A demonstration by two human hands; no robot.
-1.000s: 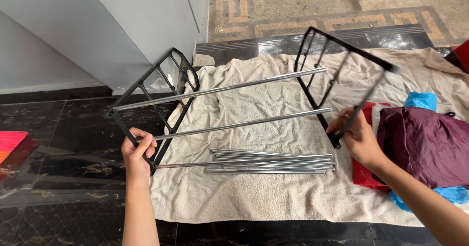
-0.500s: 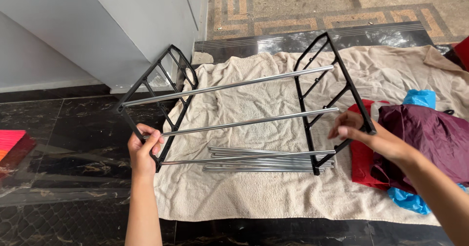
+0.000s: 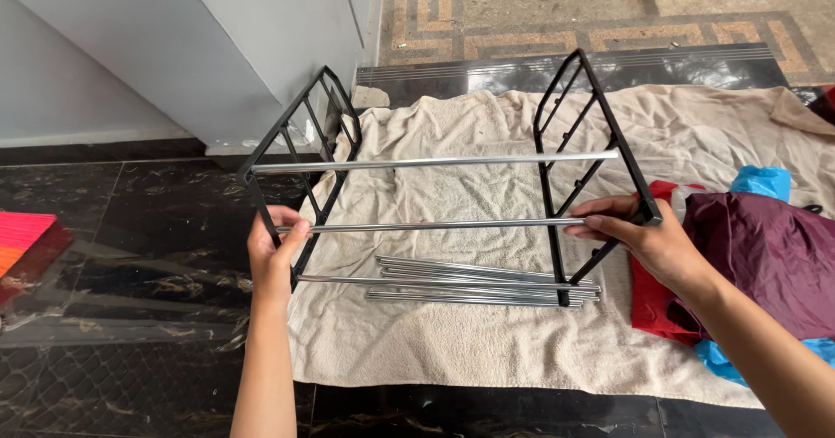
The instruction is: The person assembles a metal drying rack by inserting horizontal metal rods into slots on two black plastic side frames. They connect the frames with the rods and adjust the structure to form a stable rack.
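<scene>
A rack stands partly built on a beige towel [image 3: 452,351]: two black metal side frames joined by chrome rods. My left hand [image 3: 274,251] grips the left side frame [image 3: 300,133] at the end of the middle rod [image 3: 435,226]. My right hand [image 3: 639,234] holds the right side frame [image 3: 591,155] where that same rod meets it. An upper rod [image 3: 435,161] spans the frames farther back, and a lower rod [image 3: 348,279] runs near the towel. Several loose chrome rods [image 3: 474,283] lie bundled on the towel under the rack.
A maroon cloth bag [image 3: 765,255] with red and blue pieces lies at the right on the towel. A grey wall corner [image 3: 226,55] stands behind the left frame. Clear plastic sheet [image 3: 113,290] and a red-orange object [image 3: 22,238] lie on the dark marble floor at left.
The right side frame has swung upright from a tilted position, and my right hand moved up onto it at the middle rod. Both frames now stand roughly parallel.
</scene>
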